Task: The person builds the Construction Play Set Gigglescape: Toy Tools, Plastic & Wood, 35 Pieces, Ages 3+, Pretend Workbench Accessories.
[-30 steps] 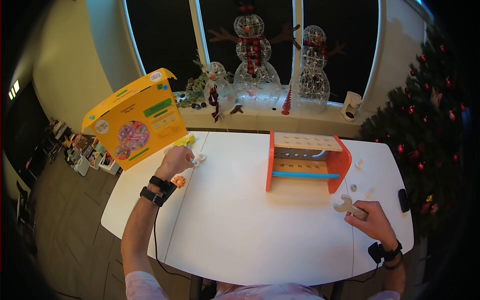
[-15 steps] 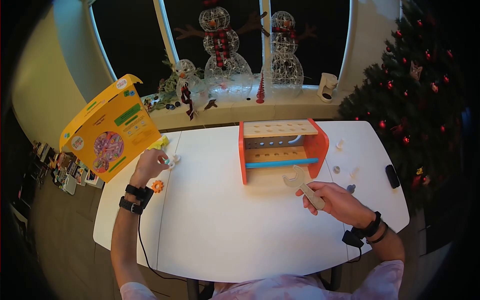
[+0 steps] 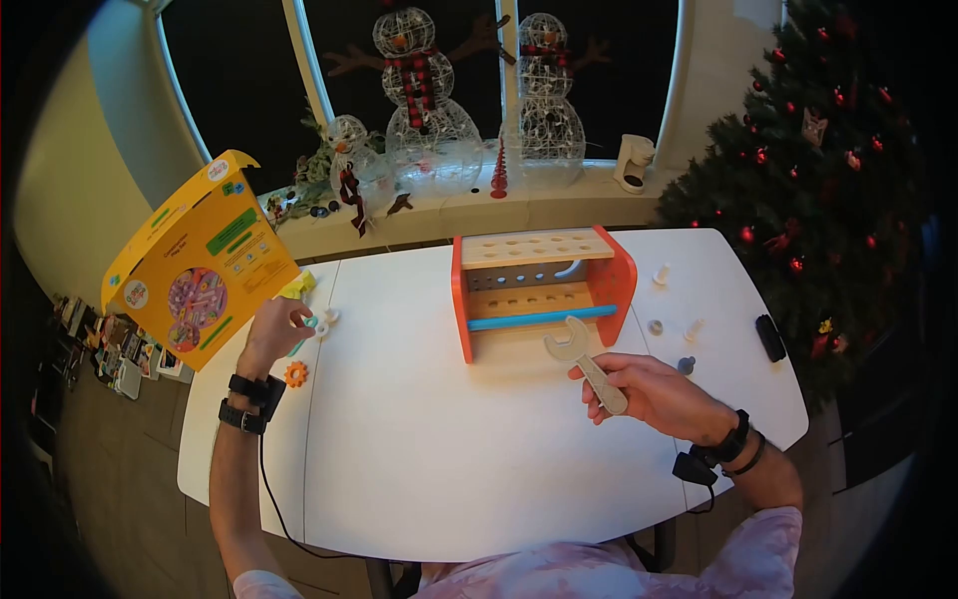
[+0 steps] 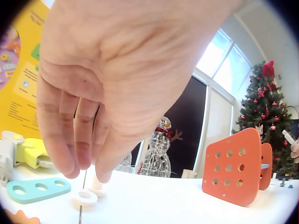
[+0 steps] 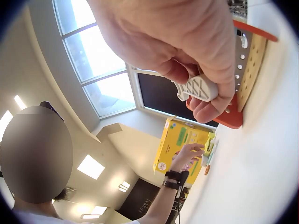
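Observation:
My right hand [image 3: 649, 394] grips a pale grey toy wrench [image 3: 589, 372] by its handle, with the forked head up and to the left. It is above the table, in front of the toy workbench [image 3: 544, 322] with red sides and a blue bar. My left hand [image 4: 117, 88] hangs over the table's left part, fingers pointing down and loosely bent. Beside its fingertips stand a white screw [image 4: 97, 187] and a white ring [image 4: 85, 198]. A teal strip with three holes [image 4: 39, 189] lies near them. An orange gear [image 3: 296, 374] sits nearer me.
A yellow box [image 3: 200, 265] stands at the table's left edge, with a yellow toy piece [image 3: 298, 285] beside it. Right of the workbench are white screws [image 3: 695, 328], a grey nut [image 3: 655, 326], a blue-grey bolt [image 3: 686, 365] and a black object [image 3: 769, 338].
My right hand has carried the wrench left from the table's right side and raised its head. This uncovered the blue-grey bolt. My left hand stays near the white pieces. The head view has swung right.

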Available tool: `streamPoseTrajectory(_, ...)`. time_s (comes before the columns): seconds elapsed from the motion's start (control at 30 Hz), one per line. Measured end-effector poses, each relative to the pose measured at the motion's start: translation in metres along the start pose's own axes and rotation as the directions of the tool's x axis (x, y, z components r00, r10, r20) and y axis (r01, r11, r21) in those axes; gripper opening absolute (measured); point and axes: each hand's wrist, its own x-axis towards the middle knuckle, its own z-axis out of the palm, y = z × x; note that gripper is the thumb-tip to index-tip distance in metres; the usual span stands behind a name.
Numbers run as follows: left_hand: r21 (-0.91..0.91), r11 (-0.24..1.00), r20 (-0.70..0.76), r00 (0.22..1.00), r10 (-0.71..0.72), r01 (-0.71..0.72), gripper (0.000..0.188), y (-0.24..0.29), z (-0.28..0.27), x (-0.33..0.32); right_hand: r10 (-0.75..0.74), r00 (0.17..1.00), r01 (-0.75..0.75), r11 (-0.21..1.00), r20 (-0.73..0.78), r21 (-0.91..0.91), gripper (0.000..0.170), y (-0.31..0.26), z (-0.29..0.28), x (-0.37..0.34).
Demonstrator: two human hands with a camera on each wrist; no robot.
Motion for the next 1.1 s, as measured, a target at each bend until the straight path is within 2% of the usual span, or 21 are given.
streamPoseTrajectory(0.27,0.001,1.000,-0.016,1.000,0.012,-0.012,0.030,0.008,-0.002,-0.002,-0.002,1.000,0.002,1.000,0.000,-0.006,0.043,-0.001,0.000,-0.006)
streamPoseTrajectory(0.4,0.049,0.999,-0.042,0.999,0.011,-0.009,0.030,0.008,-0.006,-0.005,0.025,0.998,-0.029,0.997,-0.051,-0.072,0.042,-0.005,0.002,-0.008)
streamPoseTrajectory(0.47,0.049,0.997,-0.055,0.996,0.069,-0.067,0.031,0.000,-0.004,-0.001,0.028,0.998,-0.033,0.996,-0.054,-0.085,0.041,-0.006,0.001,-0.011)
streamPoseTrajectory(0.53,0.047,0.999,-0.043,0.999,0.008,-0.006,0.031,0.000,-0.011,-0.002,0.009,0.992,-0.020,0.996,-0.128,-0.083,0.041,-0.007,-0.001,-0.014)
streamPoseTrajectory(0.6,0.033,0.999,-0.025,0.999,-0.034,0.034,0.032,-0.007,-0.008,-0.001,0.007,0.991,-0.020,0.995,-0.136,-0.093,0.041,-0.007,-0.002,-0.015)
streamPoseTrajectory(0.8,0.036,0.996,-0.055,0.995,0.079,-0.077,0.038,-0.033,0.005,0.008,-0.066,0.983,0.050,0.994,-0.173,-0.095,0.039,-0.002,-0.015,-0.022)
streamPoseTrajectory(0.87,-0.005,0.999,-0.024,0.998,-0.050,0.049,0.033,-0.015,-0.001,0.003,-0.136,0.970,0.116,0.987,-0.199,-0.109,0.039,-0.008,-0.021,-0.030)
streamPoseTrajectory(0.9,-0.007,0.999,-0.032,0.999,-0.044,0.043,0.033,-0.016,0.001,0.004,-0.135,0.961,0.111,0.987,-0.240,-0.113,0.039,-0.012,-0.025,-0.034)
streamPoseTrajectory(0.97,-0.021,0.999,-0.037,0.999,-0.032,0.031,0.034,-0.023,0.003,0.007,-0.239,0.935,0.210,0.968,-0.260,-0.136,0.038,-0.021,-0.036,-0.041)
streamPoseTrajectory(1.1,-0.046,0.999,-0.039,0.999,-0.019,0.017,0.033,-0.029,0.009,0.012,-0.322,0.851,0.230,0.938,-0.415,-0.258,0.036,-0.038,-0.056,-0.062)
